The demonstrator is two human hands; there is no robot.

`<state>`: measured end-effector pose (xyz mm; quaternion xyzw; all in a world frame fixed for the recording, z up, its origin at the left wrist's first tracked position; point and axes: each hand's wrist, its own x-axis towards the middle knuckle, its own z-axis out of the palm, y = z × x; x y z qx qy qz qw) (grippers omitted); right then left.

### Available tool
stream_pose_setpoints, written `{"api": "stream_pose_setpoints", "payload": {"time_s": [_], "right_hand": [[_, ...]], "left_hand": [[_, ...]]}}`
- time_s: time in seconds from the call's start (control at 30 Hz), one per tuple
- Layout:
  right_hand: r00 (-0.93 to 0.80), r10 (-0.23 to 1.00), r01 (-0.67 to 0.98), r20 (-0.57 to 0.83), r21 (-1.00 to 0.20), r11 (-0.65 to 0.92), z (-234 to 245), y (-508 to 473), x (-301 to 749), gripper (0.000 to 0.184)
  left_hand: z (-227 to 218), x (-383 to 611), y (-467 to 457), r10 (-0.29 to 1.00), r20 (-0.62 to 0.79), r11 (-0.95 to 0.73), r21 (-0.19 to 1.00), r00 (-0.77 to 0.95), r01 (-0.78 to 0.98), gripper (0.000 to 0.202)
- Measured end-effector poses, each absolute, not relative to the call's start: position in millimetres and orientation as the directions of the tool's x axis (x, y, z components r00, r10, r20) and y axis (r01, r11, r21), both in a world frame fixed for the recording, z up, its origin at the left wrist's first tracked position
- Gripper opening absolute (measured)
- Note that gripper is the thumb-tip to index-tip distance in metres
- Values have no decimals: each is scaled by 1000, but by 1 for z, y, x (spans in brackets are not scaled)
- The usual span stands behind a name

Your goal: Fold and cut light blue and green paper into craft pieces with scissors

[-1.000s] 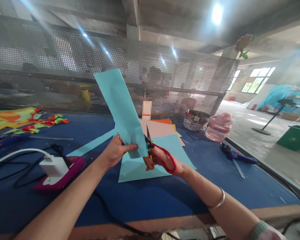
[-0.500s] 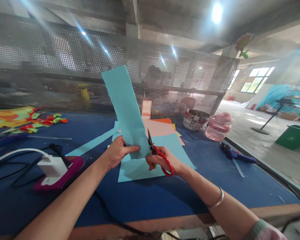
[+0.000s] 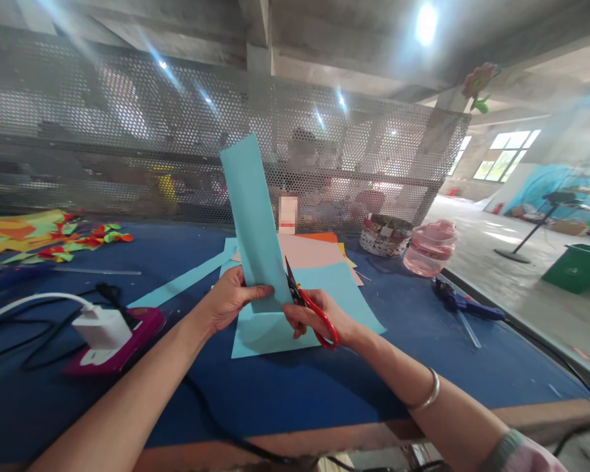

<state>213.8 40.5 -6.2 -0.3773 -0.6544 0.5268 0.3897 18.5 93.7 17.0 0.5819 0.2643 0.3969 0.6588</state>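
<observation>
A long light-blue strip of paper [image 3: 255, 216] stands tilted in the air, its lower end pinched between the thumb and fingers of my left hand [image 3: 229, 298]. My right hand [image 3: 322, 314] grips scissors with red handles [image 3: 328, 328]. Their dark blades point up and away, close against the strip's right edge; I cannot tell whether paper lies between them. My right fingertips are at the strip's lower right corner. Beneath both hands, a light-blue sheet [image 3: 344, 301] lies on the blue table, partly over a pink sheet [image 3: 314, 250].
To the left are a white charger [image 3: 103, 330] on a purple power strip [image 3: 150, 321], a narrow blue strip [image 3: 181, 282] and colourful paper pieces [image 3: 54, 252]. On the right stand a basket [image 3: 384, 236], a pink bottle [image 3: 430, 249] and a blue glue gun [image 3: 467, 305]. A perforated screen [image 3: 177, 144] rises behind.
The paper strip's top has swung right and the strip stands more upright, turned narrower to view. The scissors and my right hand have shifted slightly left.
</observation>
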Motion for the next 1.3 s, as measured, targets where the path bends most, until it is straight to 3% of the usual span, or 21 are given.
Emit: {"api": "stream_pose_setpoints", "payload": {"time_s": [0.4, 0.63, 0.93, 1.13, 1.3], "right_hand": [[-389, 919, 133, 71, -982, 132, -4, 38, 212, 21], [-419, 908, 193, 9, -976, 99, -7, 38, 213, 22], [-548, 836, 131, 13, -986, 101, 8, 26, 209, 49], [-576, 815, 92, 69, -985, 148, -1, 29, 209, 51], [-549, 831, 88, 87, -983, 161, -6, 32, 210, 53]], "left_hand": [[26, 16, 94, 860, 123, 13, 965, 495, -261, 30], [28, 9, 108, 962, 135, 3, 862, 235, -507, 18], [28, 8, 110, 978, 117, -1, 830, 173, -558, 22], [26, 13, 106, 963, 143, -3, 854, 229, -520, 24], [26, 16, 103, 971, 163, -54, 861, 175, -505, 26]]}}
